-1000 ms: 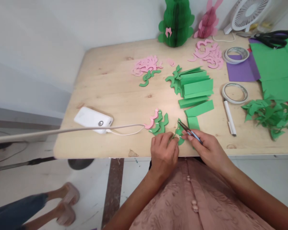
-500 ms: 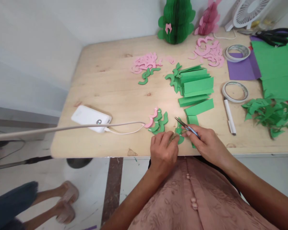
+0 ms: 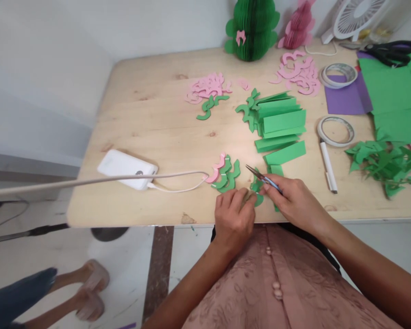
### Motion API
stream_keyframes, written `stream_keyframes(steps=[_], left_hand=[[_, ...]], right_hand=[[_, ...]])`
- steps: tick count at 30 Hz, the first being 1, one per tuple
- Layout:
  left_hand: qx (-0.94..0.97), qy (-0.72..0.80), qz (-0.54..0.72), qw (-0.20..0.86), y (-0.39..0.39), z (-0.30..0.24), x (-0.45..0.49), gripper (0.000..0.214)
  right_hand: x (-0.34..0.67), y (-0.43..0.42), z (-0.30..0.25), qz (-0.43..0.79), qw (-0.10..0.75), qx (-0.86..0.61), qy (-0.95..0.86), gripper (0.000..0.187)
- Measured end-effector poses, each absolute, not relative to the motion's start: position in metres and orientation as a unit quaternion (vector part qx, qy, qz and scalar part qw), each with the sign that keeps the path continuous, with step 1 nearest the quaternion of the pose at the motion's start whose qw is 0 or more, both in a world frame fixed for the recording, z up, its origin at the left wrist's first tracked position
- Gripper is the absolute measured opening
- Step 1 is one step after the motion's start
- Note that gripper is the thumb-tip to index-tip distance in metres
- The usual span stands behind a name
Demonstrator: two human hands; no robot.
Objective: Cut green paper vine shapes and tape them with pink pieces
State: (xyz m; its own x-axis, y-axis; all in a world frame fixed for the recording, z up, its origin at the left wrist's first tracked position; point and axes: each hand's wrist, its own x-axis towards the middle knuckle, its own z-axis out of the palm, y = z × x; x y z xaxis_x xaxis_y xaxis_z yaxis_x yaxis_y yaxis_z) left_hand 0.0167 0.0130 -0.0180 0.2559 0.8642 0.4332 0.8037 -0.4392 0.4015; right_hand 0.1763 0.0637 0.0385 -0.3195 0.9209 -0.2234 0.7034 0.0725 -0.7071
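Note:
My left hand (image 3: 234,218) is closed, pinching a small green paper piece (image 3: 256,193) at the table's near edge. My right hand (image 3: 292,201) grips small scissors (image 3: 260,176) with blue handles; their blades point up-left over the green piece. Just beyond my left hand lies a little pile of curved green and pink cutouts (image 3: 224,172). A stack of folded green paper strips (image 3: 281,125) sits further back.
A white power bank (image 3: 126,169) with a cable lies at left on the wooden table (image 3: 150,119). Pink cutouts (image 3: 207,87), tape rolls (image 3: 335,131), a white pen (image 3: 328,167), green scraps (image 3: 383,164), green sheets, black scissors (image 3: 390,49), paper figures and a fan stand behind. Another person's feet (image 3: 89,292) are on the floor.
The view has shifted slightly. My hands stay together at the table edge; the scissors have edged a little left and up over the green piece.

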Motion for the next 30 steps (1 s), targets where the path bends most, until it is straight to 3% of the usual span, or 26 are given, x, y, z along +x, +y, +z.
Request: stream_keyframes(steps=[30], left_hand=[[0.781,0.536,0.316,0.057,0.0123,-0.0203,0.0171,0.023]], right_hand=[[0.1813,0.0562,0.0315,0.409,0.175,-0.564,-0.696,0.025]])
